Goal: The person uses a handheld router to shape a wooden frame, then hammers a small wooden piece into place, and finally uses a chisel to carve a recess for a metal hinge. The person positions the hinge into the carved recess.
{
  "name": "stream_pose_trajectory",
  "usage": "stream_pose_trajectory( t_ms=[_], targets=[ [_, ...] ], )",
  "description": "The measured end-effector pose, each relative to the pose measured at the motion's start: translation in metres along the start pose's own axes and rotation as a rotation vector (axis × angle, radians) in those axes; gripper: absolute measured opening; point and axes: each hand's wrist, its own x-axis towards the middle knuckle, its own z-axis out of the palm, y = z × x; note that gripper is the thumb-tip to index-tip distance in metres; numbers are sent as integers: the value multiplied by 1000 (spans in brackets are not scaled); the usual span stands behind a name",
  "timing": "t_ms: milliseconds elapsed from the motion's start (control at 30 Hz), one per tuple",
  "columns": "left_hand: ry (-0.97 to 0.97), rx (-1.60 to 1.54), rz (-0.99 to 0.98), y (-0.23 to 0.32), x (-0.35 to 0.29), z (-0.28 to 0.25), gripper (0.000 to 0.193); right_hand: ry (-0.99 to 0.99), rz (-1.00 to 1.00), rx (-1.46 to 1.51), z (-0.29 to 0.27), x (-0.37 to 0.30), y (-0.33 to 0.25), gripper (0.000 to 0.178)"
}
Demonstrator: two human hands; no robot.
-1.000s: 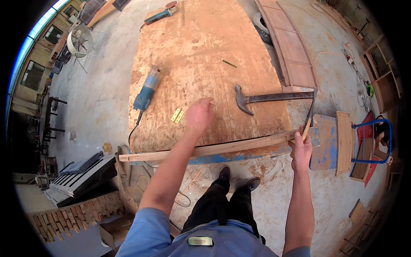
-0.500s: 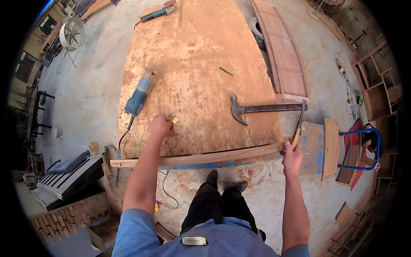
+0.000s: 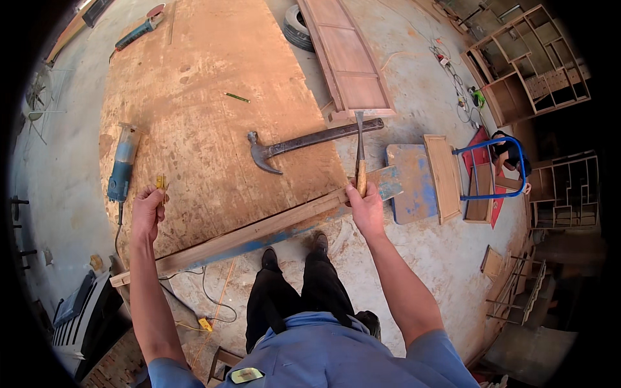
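My left hand (image 3: pixel 149 210) is closed in a pinch on a small brass hinge (image 3: pixel 161 182), over the near left part of the worn wooden board (image 3: pixel 207 149). At the board's near right corner, my right hand (image 3: pixel 367 208) grips the wooden handle of a chisel (image 3: pixel 361 152), its blade pointing away from me. The chisel's blade passes over the handle end of a claw hammer (image 3: pixel 304 140) lying on the board. Along the near edge runs a long wooden strip (image 3: pixel 252 234), close to both hands. A blue power tool with a clear housing (image 3: pixel 123 165) lies left of the hinge.
A short green pencil-like stick (image 3: pixel 237 97) and an angle grinder (image 3: pixel 139 32) lie farther off on the board. A wooden panel (image 3: pixel 349 58) and a tyre (image 3: pixel 297 28) are beyond its right side. A person (image 3: pixel 508 155) crouches at right near a blue-framed trolley (image 3: pixel 522 168).
The view has swung to the right. My left hand has brought the hinge up between its fingertips, and the chisel in my right hand now points more straight ahead.
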Motion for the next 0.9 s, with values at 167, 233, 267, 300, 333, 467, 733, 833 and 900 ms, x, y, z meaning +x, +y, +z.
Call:
stream_pose_trajectory(
  t_ms=[167, 233, 267, 300, 333, 467, 733, 833, 900],
  targets=[
    [-128, -324, 128, -7, -60, 45, 23, -56, -44, 146, -2, 7, 8, 28],
    [-46, -485, 56, -11, -93, 84, 22, -107, -31, 165, -7, 8, 9, 26],
    [-12, -499, 72, -22, -107, 100, 19, -166, -10, 141, -10, 10, 8, 26],
    [-27, -507, 72, -25, -124, 119, 15, -220, 12, 115, -13, 11, 9, 28],
    [-32, -603, 35, -37, -138, 136, 16, -239, -7, 85, -16, 10, 8, 28],
    [-117, -816, -132, -56, -197, 220, 30, -360, -5, 109, -28, 14, -3, 29],
    [-8, -636, -376, -83, -227, 322, 17, -483, -205, 77, -41, 30, 18, 41],
    [95, -695, -359, -68, -215, 345, 10, -508, -284, 49, -44, 34, 17, 39],
    [164, -777, -345, -67, -212, 351, 8, -525, -381, 7, -45, 36, 19, 36]
  ],
)
